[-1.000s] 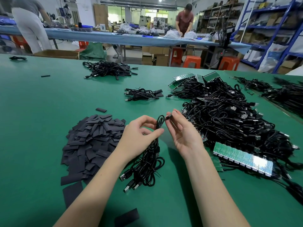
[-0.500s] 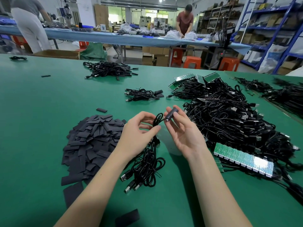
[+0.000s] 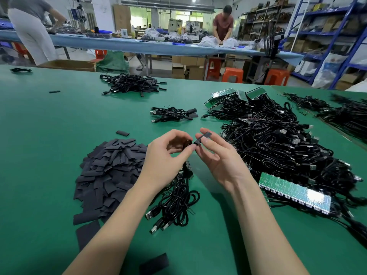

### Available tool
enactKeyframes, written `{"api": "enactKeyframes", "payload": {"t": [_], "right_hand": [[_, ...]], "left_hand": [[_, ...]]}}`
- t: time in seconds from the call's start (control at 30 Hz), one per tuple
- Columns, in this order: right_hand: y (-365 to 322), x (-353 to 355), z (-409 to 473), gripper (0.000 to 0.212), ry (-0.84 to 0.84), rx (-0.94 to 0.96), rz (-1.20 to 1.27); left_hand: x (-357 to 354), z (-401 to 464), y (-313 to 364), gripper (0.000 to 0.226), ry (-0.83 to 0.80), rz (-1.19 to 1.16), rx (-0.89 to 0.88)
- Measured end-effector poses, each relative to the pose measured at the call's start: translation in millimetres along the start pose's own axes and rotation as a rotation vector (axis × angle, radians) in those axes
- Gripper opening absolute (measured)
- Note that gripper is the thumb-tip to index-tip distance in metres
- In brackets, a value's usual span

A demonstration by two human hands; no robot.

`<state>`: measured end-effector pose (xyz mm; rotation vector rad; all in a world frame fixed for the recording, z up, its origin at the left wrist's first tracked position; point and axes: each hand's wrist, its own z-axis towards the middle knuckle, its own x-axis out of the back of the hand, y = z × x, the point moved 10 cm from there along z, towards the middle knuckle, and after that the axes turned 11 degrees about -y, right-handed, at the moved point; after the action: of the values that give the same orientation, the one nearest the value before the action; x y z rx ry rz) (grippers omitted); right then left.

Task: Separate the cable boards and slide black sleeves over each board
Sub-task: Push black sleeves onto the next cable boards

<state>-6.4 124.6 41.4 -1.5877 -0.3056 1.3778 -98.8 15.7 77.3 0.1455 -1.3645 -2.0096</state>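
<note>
My right hand (image 3: 219, 157) pinches a flat black sleeve (image 3: 203, 137) between thumb and fingertips, just above the table's middle. My left hand (image 3: 165, 158) grips a bundle of black cables (image 3: 176, 203) whose USB plugs hang down onto the green table (image 3: 49, 120); its thumb and forefinger pinch one cable end right at the sleeve's mouth. The board at that end is hidden by my fingers. A heap of loose black sleeves (image 3: 111, 171) lies to the left. A green strip of joined cable boards (image 3: 294, 192) lies to the right.
A large tangle of black cables with boards (image 3: 282, 139) fills the right side. Smaller cable bundles lie at the middle back (image 3: 172, 114) and farther back (image 3: 133, 84). Stray sleeves lie near the front edge (image 3: 155, 264). Two people work at a long blue table behind.
My right hand has brought the sleeve lower and closer to my left hand's fingertips. The cable loop that stood up between the hands is now tucked into my left hand.
</note>
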Motion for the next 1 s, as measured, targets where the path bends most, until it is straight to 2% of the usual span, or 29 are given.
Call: {"api": "enactKeyframes", "payload": {"t": [0.17,0.43,0.63,0.8,1.0], "right_hand": [[-3,0,-3,0.031,-0.039,-0.018,-0.064],[-1,1,-2,0.013,-0.047,-0.017,-0.063],[1,0,-3,0.012,-0.045,-0.026,-0.055],[-1,1,-4,0.020,-0.060,-0.036,-0.069],[0,-3,-4,0.018,-0.096,-0.060,-0.095]], "left_hand": [[-3,1,-7,0.018,-0.063,-0.116,0.089],[0,-1,-8,0.013,0.008,-0.131,0.133],[3,-3,-13,0.012,0.035,-0.148,0.160],[0,-3,-13,0.020,0.007,-0.162,0.178],[0,-4,-15,0.023,-0.009,-0.223,0.213]]}}
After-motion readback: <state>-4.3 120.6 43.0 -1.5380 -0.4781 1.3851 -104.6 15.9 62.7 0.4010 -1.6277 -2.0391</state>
